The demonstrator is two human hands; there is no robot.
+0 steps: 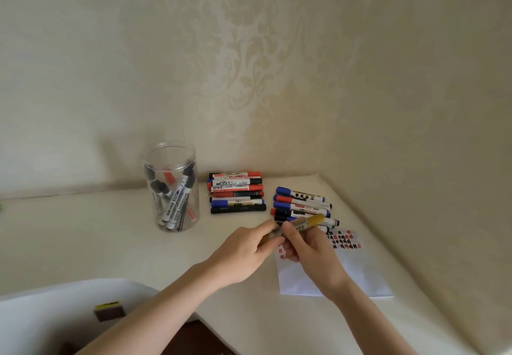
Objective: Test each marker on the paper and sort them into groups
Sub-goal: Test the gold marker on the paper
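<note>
Head view: both hands hold 1 gold marker point(299, 227) above the near end of the right pile and the top edge of the paper point(360, 271). Left hand point(243, 252) pinches the marker's left end with fingertips; right hand point(310, 249) is curled round the barrel, thumb on top. Can't tell if the cap is on, coming off or going on; the left fingers hide that end.

Paper lies flat on the table point(110, 244), near right, with rows of red and black test marks in its upper part and the lower part blank.

2 sorted groups sit behind the hands: left stack point(237, 192) of red, black and blue markers, right stack point(302, 205) mostly blue-capped, just beside the held marker. Clear jar point(171, 188) further left has several markers standing in it, so my read is testing is partly done, not finished.

Step in hand, as a judgement: handling the cap on the gold marker, either before or after its test stroke. If before, next move needs the cap pulled straight off, tip lowered to blank paper below the existing marks, short stroke. If after, recap and place on 1 of the 2 stacks, then fetch from the jar.
</note>
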